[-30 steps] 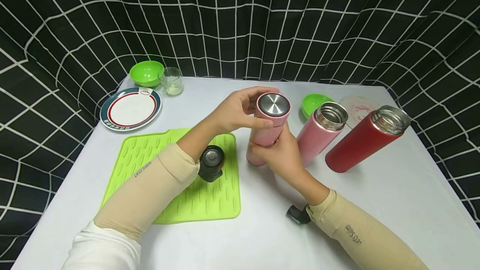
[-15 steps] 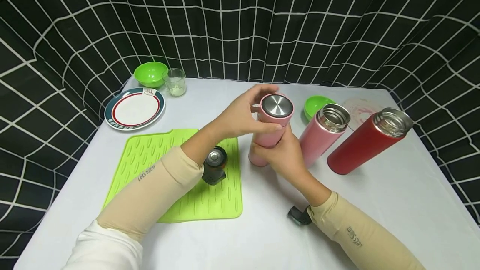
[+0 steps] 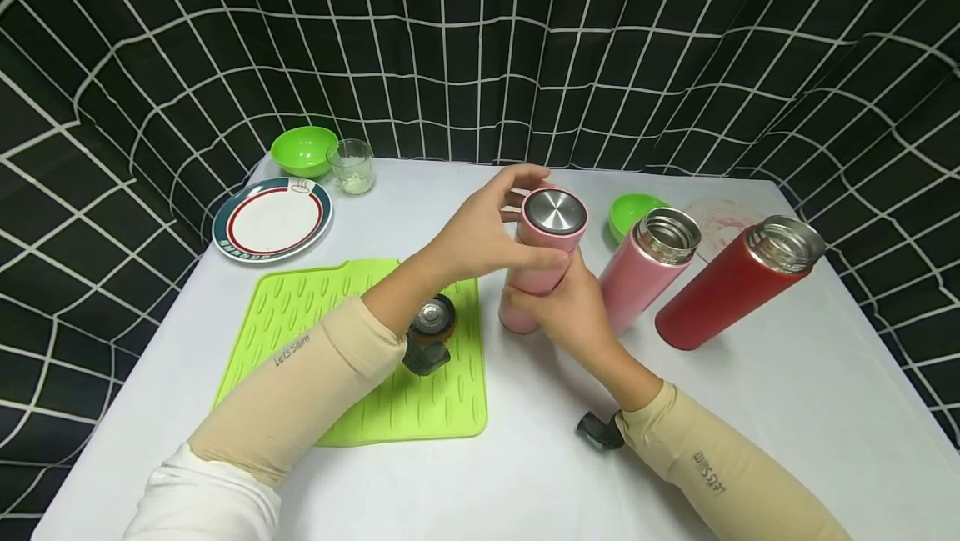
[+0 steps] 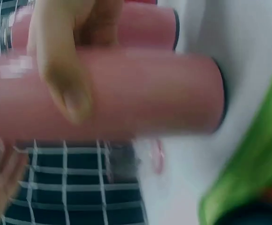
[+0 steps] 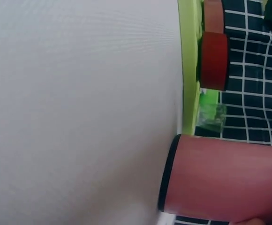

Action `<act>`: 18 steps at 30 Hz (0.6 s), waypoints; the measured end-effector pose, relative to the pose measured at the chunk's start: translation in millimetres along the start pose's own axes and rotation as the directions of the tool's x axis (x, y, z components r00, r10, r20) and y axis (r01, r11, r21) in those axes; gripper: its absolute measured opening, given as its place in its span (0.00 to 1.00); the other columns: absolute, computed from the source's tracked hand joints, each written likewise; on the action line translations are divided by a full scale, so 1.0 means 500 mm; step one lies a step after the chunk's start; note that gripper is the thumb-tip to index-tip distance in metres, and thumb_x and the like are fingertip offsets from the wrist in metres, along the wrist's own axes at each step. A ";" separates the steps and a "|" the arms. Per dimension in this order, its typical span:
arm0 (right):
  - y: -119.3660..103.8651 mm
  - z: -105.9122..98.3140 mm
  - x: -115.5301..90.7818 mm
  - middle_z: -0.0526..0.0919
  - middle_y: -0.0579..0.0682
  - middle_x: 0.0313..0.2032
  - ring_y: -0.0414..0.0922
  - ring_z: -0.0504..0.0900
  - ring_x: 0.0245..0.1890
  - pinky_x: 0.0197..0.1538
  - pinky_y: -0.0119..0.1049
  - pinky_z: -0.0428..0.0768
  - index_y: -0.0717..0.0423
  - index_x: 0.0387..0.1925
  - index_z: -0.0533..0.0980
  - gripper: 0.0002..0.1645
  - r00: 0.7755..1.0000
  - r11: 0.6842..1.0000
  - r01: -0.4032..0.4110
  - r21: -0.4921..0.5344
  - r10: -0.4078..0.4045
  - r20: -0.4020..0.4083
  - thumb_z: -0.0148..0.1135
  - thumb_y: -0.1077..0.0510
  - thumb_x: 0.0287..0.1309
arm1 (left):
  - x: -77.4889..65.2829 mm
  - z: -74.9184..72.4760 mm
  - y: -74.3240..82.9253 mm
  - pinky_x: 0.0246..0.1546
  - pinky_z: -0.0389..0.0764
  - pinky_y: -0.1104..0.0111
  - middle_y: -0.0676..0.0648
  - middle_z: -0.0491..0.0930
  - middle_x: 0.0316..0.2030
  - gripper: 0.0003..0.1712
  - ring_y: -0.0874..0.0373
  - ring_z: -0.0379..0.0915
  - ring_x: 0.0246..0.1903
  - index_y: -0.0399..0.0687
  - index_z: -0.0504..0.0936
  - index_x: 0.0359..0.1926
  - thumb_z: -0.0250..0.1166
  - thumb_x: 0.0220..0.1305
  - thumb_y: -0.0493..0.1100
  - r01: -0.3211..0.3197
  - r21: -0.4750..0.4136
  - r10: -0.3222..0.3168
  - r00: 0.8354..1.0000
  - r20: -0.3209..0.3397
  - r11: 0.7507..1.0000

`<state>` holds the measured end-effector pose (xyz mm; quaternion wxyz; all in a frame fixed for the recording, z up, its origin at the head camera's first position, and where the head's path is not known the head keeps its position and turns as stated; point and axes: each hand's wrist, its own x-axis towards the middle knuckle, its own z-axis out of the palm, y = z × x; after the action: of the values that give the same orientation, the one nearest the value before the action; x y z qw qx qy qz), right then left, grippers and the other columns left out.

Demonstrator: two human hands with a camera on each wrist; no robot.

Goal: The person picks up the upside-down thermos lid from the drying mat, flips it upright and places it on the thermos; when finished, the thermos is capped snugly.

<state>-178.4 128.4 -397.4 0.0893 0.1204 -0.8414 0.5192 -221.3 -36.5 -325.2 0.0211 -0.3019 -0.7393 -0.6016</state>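
Judging by how things lie, the work is about two bottles of three along. The pink bottle (image 3: 543, 278) is in both hands at the middle of the table, base at or just above the cloth (image 3: 517, 474), and its steel-topped cap (image 3: 555, 212) is on. The left hand (image 3: 491, 232) curls round its upper end, thumb across the front; the right hand (image 3: 572, 308) grips lower down, thumb on the near side. Whether the cap is tight or loose I cannot tell.

From there, the second pink bottle (image 3: 637, 278) stands just beside at 3 o'clock, its mouth uncovered; the red bottle (image 3: 712, 298), farther out at 3, is open too. The red lid (image 5: 215, 61) and what looks like a pink lid (image 5: 214, 16) sit on the green mat (image 3: 296, 303), towards 8 o'clock. So the uncapped pair seems done, leaving the held one. A small bowl (image 3: 626, 220) is at 2 o'clock, the plate (image 3: 272, 222) at 9.
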 end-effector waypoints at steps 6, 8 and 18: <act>0.003 -0.004 0.001 0.82 0.48 0.45 0.44 0.80 0.46 0.51 0.43 0.77 0.52 0.58 0.66 0.42 1.000 0.999 0.024 -0.021 -0.024 0.017 0.79 0.57 0.42 | -0.004 0.011 -0.006 0.53 0.76 0.67 0.50 0.82 0.48 0.36 0.59 0.79 0.47 0.39 0.79 0.54 0.82 0.40 0.38 -0.064 -0.080 0.056 0.994 -0.098 0.995; -0.001 -0.004 0.004 0.82 0.48 0.45 0.45 0.80 0.46 0.50 0.44 0.77 0.52 0.58 0.66 0.42 0.999 1.000 0.025 -0.016 -0.025 0.021 0.79 0.58 0.41 | 0.001 -0.001 -0.012 0.53 0.76 0.65 0.49 0.82 0.49 0.36 0.57 0.78 0.48 0.38 0.79 0.56 0.81 0.41 0.33 -0.029 -0.168 0.022 0.999 -0.043 0.985; -0.006 -0.006 0.000 0.79 0.48 0.50 0.45 0.78 0.50 0.54 0.45 0.76 0.50 0.62 0.63 0.47 0.999 1.000 -0.008 0.020 0.008 0.038 0.80 0.56 0.41 | 0.002 -0.039 -0.001 0.59 0.71 0.67 0.49 0.72 0.61 0.47 0.58 0.72 0.56 0.45 0.66 0.69 0.78 0.49 0.38 0.077 -0.083 -0.062 0.984 0.169 0.994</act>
<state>-177.3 129.8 -393.6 0.0698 0.1278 -0.8380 0.5258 -228.7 -53.5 -319.7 -0.0754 -0.3255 -0.7209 -0.6072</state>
